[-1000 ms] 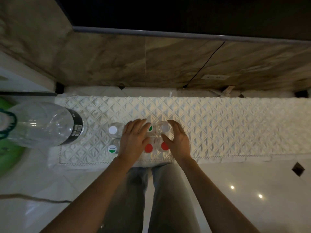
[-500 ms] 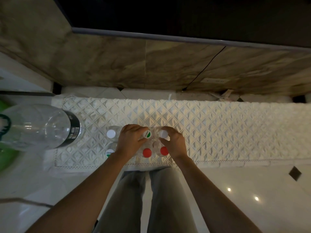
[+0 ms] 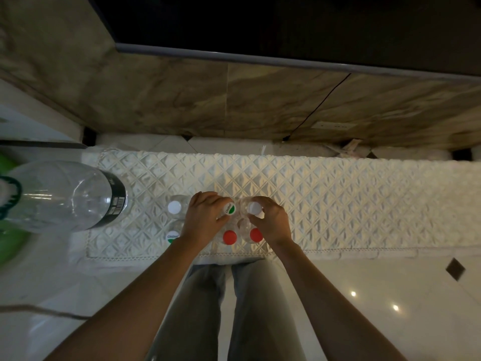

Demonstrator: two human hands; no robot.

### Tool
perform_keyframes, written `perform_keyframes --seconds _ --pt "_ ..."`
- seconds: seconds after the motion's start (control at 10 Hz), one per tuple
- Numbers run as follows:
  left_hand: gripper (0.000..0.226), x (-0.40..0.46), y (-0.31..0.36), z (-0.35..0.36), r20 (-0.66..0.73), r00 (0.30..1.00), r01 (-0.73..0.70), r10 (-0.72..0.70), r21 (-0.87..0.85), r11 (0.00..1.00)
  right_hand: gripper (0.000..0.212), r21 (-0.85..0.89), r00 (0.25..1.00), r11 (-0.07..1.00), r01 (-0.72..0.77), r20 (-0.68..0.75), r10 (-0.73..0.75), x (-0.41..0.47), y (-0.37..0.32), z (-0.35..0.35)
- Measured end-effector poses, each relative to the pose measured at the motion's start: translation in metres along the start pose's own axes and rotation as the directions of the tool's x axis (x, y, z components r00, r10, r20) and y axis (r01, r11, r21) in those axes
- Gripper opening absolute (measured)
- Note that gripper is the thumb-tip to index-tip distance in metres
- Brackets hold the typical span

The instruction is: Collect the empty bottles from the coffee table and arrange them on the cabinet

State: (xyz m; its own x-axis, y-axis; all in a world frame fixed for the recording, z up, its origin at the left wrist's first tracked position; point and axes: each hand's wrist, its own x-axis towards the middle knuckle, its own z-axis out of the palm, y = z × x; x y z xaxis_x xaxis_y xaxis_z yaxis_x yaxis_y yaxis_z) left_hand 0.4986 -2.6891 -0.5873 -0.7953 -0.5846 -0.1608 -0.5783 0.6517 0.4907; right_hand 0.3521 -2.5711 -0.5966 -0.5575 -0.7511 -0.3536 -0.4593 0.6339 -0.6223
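Several small clear bottles stand upright in a tight cluster on the white quilted runner that covers the cabinet top. My left hand grips the bottle with the green-and-white cap. My right hand pinches the white-capped bottle beside it. In front of these stand two red-capped bottles. To the left are another white-capped bottle and a second green-and-white-capped bottle, partly hidden by my left forearm.
A large clear bottle with a dark label stands at the runner's left end, close to the camera. Something green lies at the far left edge. A marble wall panel rises behind the cabinet. A glossy tiled floor and my legs show below.
Both hands have curled from lying flat over the cluster to gripping the two rear bottles by their necks. The view has shifted slightly.
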Motion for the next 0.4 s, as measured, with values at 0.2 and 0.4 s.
perform_keyframes --seconds 0.2,0.4 --pt "0.044 -0.005 0.000 -0.010 0.055 0.998 0.015 -0.015 -0.009 1.000 0.046 -0.074 0.999 0.996 0.047 0.026 -0.045 -0.009 -0.010 -0.010" --pt "0.046 -0.022 0.010 -0.035 0.055 0.996 0.070 -0.077 0.119 0.990 0.046 -0.210 0.995 0.974 0.079 0.075 -0.065 -0.019 -0.032 -0.036"
